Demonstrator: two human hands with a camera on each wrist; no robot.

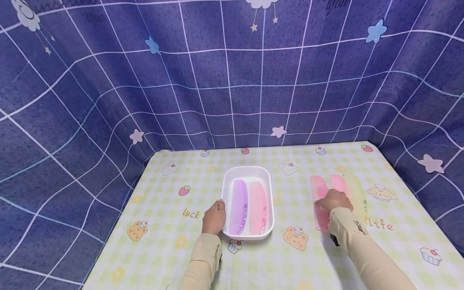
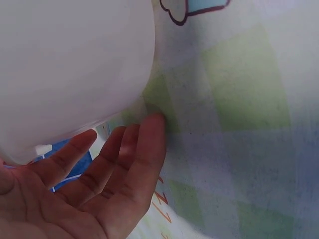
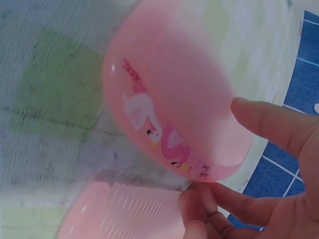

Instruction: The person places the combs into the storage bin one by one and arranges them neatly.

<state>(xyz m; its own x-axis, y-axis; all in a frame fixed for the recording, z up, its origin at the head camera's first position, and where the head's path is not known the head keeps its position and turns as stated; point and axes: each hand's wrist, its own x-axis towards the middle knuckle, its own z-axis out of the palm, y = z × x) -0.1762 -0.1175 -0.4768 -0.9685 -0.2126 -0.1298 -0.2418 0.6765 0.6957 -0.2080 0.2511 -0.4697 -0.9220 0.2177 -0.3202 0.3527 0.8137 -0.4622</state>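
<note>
A white plastic tray point(image 1: 271, 201) holds a purple comb point(image 1: 239, 205) and a light pink comb point(image 1: 257, 205), side by side. At its left wall, my left hand point(image 1: 214, 217) grips the rim with the thumb at the top and the fingers along the outside. To the right, a pink comb point(image 1: 320, 221) with printed swans lies on the cloth, and my right hand point(image 1: 335, 200) holds it across its width, thumb at the toothed edge and fingertips at the spine. A second pink comb point(image 1: 338, 182), partly hidden by that hand, lies alongside.
A pale green comb point(image 1: 355, 193) lies to the right of the pink ones. The table bears a green checked cloth point(image 1: 156, 257) with cartoon prints. Behind and at both sides hangs a dark blue curtain point(image 1: 243, 100) with a grid pattern.
</note>
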